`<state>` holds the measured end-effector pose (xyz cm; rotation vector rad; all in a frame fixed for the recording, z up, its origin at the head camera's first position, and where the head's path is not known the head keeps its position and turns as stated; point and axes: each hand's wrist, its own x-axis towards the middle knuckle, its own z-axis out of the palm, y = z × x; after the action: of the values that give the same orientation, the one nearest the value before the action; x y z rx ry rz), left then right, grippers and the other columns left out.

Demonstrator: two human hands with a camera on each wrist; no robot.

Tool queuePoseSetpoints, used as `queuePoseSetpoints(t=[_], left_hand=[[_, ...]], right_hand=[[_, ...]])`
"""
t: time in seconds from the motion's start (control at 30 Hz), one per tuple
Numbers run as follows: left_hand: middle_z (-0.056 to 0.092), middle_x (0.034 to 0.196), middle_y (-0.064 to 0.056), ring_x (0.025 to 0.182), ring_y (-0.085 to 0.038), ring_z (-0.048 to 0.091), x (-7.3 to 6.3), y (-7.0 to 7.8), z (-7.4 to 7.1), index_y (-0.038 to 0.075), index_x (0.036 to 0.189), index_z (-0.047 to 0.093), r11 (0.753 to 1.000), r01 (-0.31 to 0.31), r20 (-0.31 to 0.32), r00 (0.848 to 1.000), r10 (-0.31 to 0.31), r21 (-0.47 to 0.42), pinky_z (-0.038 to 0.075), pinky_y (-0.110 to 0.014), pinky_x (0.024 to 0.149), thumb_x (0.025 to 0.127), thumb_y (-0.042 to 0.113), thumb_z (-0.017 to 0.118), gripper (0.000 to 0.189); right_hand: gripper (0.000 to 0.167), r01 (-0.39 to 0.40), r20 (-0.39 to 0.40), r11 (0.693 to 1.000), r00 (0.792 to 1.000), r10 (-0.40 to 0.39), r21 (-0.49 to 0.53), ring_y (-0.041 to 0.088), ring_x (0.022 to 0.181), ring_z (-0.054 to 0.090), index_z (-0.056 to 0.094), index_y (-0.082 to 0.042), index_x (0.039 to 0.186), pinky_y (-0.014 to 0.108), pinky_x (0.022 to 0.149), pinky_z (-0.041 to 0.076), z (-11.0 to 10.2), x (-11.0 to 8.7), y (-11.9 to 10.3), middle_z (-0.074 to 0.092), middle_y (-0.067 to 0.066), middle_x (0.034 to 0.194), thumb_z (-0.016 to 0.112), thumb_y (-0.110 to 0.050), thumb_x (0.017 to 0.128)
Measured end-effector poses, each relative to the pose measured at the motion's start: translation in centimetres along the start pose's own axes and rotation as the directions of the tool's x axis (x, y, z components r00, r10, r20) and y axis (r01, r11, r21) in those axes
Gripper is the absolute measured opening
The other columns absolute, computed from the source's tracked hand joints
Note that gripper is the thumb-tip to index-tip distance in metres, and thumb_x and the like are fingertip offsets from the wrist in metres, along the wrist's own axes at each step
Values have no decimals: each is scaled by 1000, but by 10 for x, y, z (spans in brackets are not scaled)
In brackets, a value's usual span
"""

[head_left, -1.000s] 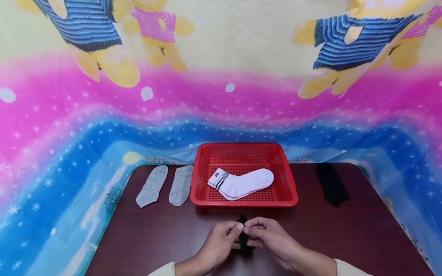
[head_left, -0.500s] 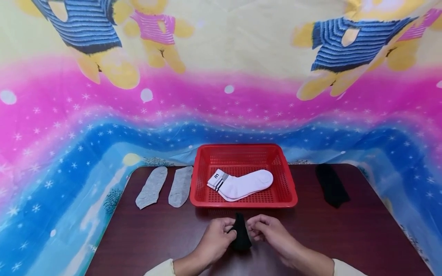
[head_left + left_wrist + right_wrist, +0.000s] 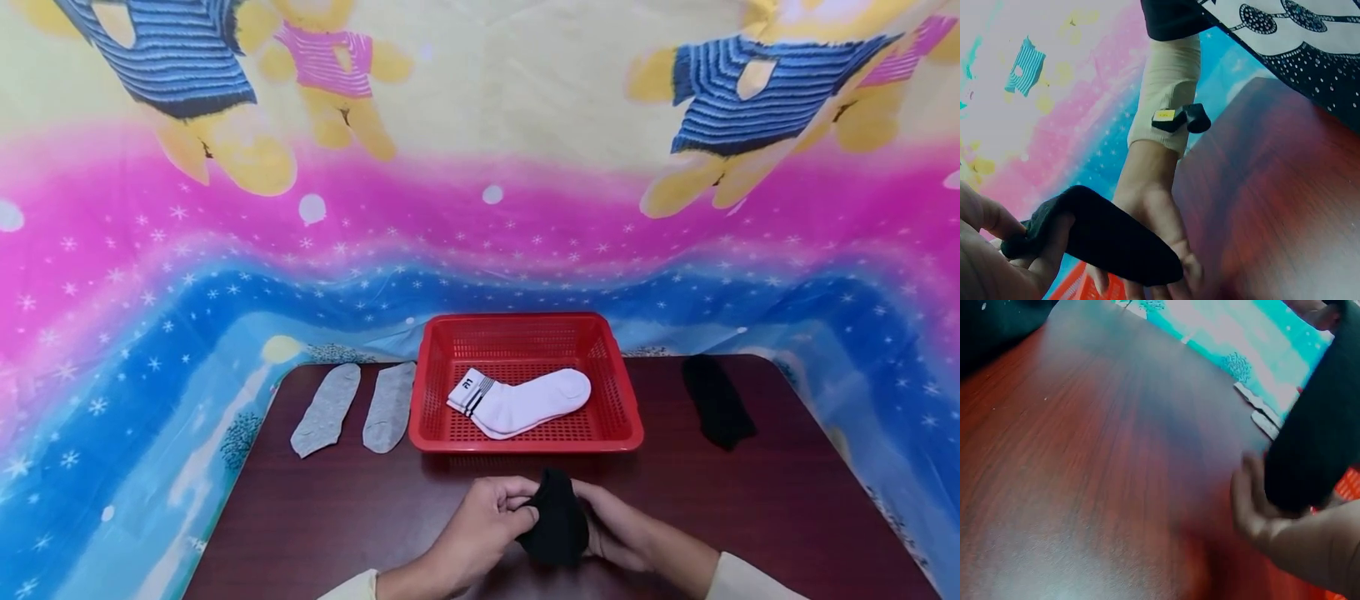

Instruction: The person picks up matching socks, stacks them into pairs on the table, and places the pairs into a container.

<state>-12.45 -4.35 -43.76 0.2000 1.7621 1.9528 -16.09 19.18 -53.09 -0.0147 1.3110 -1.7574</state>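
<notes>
The left hand (image 3: pixel 486 518) pinches a black sock (image 3: pixel 557 523); the right hand (image 3: pixel 624 523), fingers loose, backs it. Straightening seems underway, probably needing smoothing next.

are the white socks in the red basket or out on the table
In: the white socks lie on the red basket's floor, its walls all around them.
</notes>
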Motion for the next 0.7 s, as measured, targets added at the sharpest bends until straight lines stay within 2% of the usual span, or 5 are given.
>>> queuePoseSetpoints(t=[0.1,0.23,0.43,0.53,0.7], left_hand=[[76,107,-20,89,-9,72,1,-3,-5,-7,118,70,1000,2,-33,999,-2,26,58,-21,76,92,1,58,30],[75,109,-23,92,-13,74,-1,-10,-18,-11,120,67,999,9,-76,997,-7,33,60,-25,78,92,-1,57,32],[74,111,-27,92,-19,74,-3,-25,-44,-17,122,62,994,35,-130,991,-21,104,61,-30,76,95,-4,56,31],[73,113,-29,92,-18,73,-4,-33,-55,-20,124,58,987,79,-116,991,-63,141,61,-32,73,98,-5,55,30],[73,109,-28,88,-18,74,0,-49,-65,-19,120,58,979,112,-88,991,-98,173,61,-37,71,99,-7,53,24]], right_hand=[[57,-1,108,994,994,-10,108,18,125,62,44,-10,152,41,105,50,-7,-5,2,62,2,140,31,-45,109],[62,11,71,991,997,-21,133,19,131,57,31,-9,159,45,110,46,-16,-13,1,51,5,151,38,-45,109],[34,83,33,996,996,-83,20,18,120,65,55,-2,137,38,101,54,-31,-28,2,66,5,132,50,-18,107],[28,119,-17,992,993,-120,-50,15,110,68,57,-3,131,32,91,57,-35,-33,4,70,2,121,56,-9,103],[28,116,-200,981,969,-147,-156,13,97,70,62,-3,122,29,80,57,-30,-33,5,72,-2,105,69,-13,97]])
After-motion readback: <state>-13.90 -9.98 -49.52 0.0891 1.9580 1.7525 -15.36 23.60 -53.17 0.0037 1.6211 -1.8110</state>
